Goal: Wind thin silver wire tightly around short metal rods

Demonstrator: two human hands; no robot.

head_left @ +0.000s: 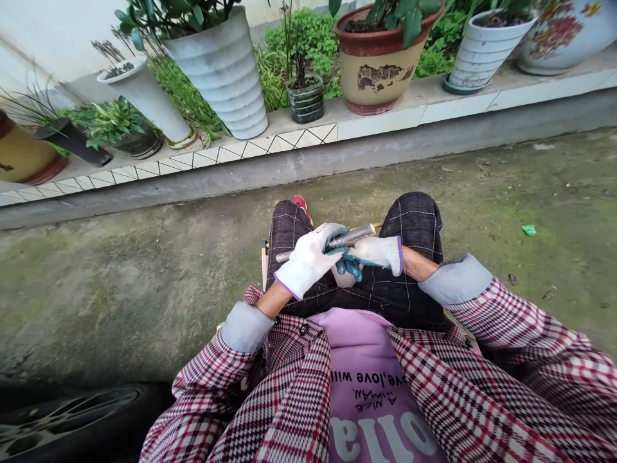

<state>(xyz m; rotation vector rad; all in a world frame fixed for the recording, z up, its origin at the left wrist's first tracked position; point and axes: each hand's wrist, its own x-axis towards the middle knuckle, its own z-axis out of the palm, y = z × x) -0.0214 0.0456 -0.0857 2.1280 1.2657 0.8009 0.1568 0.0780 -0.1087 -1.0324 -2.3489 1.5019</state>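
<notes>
My left hand (312, 253), in a white glove with a blue-grey coated palm, is wrapped over a grey metal tube (362, 233). Silver wire (336, 242) is wound in tight turns round the tube's middle. A thin grey end (283, 256) sticks out on the left side of that hand. Close against it, under the tube, is my right hand (371, 253), gloved alike, with its blue fingers curled. What those fingers hold, if anything, is hidden. Both hands are above my lap, between my knees in dark checked trousers (412, 225).
Ahead runs a low tiled ledge (376, 128) bearing several potted plants, among them a tall white ribbed pot (222, 71) and a red-rimmed pot (380, 77). A car wheel (72, 418) stands at lower left. A green scrap (529, 229) lies on the concrete ground (120, 270).
</notes>
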